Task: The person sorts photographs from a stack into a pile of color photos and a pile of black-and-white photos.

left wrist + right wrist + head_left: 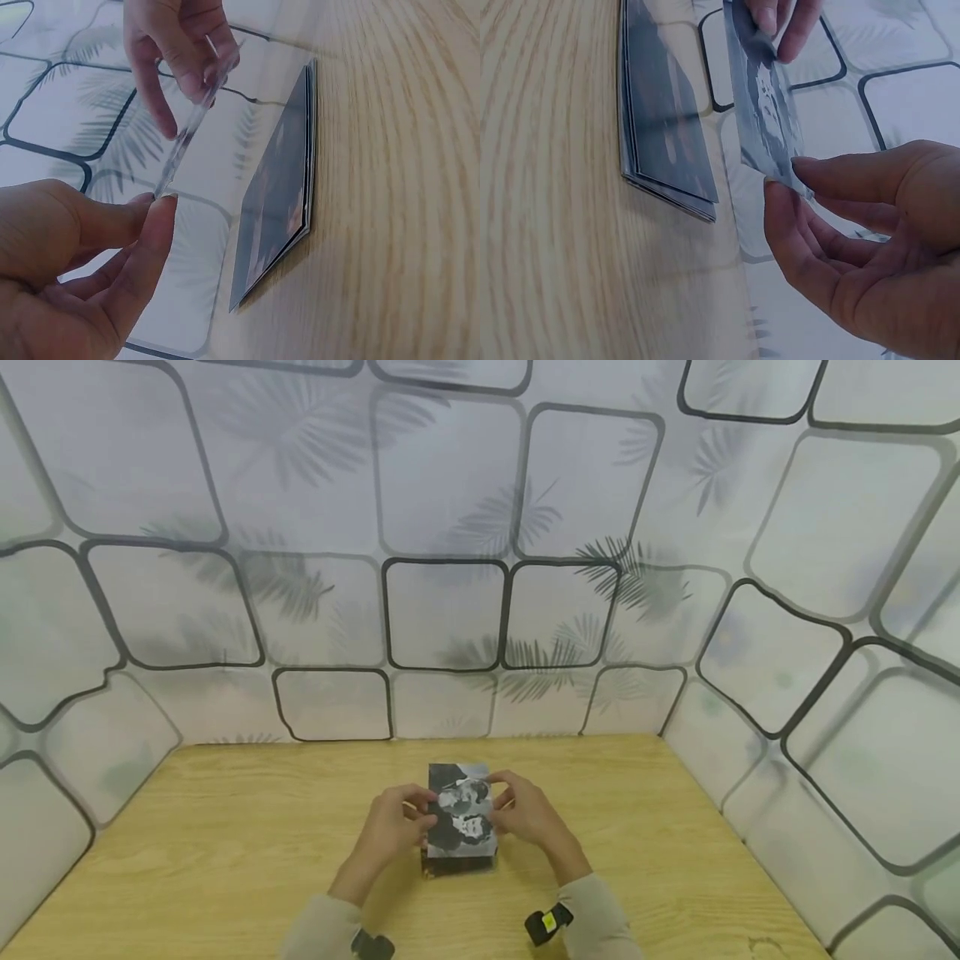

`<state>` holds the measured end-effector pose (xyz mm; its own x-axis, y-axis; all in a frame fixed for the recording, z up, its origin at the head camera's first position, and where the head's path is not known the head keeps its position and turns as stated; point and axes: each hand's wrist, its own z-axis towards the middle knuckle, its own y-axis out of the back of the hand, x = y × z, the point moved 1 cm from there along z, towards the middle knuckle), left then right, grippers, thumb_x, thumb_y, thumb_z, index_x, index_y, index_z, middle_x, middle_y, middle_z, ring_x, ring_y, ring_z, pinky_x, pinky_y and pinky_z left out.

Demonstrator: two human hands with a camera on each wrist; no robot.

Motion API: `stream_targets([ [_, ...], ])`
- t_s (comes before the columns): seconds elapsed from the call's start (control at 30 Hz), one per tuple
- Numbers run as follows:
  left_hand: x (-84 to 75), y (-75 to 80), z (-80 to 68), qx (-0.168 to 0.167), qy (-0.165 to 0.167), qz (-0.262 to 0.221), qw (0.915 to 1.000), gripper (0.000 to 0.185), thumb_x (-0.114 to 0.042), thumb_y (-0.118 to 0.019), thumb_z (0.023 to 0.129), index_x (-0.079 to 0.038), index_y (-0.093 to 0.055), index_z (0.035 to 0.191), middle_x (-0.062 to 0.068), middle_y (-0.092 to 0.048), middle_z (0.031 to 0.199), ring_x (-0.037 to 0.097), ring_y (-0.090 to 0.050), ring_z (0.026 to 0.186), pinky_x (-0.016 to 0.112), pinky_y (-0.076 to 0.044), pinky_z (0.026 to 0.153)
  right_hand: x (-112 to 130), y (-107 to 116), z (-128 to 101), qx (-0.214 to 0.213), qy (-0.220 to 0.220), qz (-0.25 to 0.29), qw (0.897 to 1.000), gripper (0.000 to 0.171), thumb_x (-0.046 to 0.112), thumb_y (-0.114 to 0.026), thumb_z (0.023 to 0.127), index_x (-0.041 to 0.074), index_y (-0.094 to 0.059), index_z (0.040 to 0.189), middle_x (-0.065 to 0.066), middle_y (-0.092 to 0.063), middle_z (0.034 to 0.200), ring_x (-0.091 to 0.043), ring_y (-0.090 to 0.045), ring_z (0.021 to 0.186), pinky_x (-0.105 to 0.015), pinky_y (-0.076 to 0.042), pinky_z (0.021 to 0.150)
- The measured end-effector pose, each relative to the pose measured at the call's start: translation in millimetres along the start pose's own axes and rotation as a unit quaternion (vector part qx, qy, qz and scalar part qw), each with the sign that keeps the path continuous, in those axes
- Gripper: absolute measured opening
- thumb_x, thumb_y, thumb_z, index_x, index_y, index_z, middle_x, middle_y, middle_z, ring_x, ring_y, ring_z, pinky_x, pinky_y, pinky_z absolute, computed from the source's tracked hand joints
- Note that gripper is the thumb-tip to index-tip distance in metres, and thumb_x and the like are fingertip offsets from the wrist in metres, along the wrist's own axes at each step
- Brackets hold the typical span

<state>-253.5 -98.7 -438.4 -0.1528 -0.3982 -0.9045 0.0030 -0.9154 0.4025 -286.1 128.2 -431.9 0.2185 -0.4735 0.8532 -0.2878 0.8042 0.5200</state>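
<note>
A black-and-white photo print (467,802) with two faces on it is held up between both hands. My left hand (397,822) pinches its left edge between thumb and fingers. On the opposite edge, my right hand (523,810) pinches it the same way; in the right wrist view the thumb and a fingertip meet at the print's corner (769,120). Below the held print lies a small stack of dark, glossy prints (281,187), flat on the table. From the head view most of that stack is hidden, with only its near edge (459,865) showing.
The wooden table (247,827) runs back to a wall (322,610) patterned with rounded squares and leaves. A similar side wall (847,735) borders the table on the right. Dark straps with small devices (549,924) sit on both wrists.
</note>
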Motion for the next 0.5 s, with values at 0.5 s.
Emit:
stream_targets([
  [0.5,3.8,-25.5,-6.9,0.077,-0.044,0.012,0.996,0.033,0.007,-0.071,0.089,0.007,-0.066,0.121,0.021,-0.067,0.104,0.016,-0.068,0.077,0.023,-0.062,0.053,-0.5,22.8,-11.5,0.0,-0.045,-0.039,0.998,0.048,-0.007,-0.07,0.089,-0.001,-0.061,0.136,-0.018,-0.065,0.1,-0.025,-0.071,0.067,-0.039,-0.066,0.064],
])
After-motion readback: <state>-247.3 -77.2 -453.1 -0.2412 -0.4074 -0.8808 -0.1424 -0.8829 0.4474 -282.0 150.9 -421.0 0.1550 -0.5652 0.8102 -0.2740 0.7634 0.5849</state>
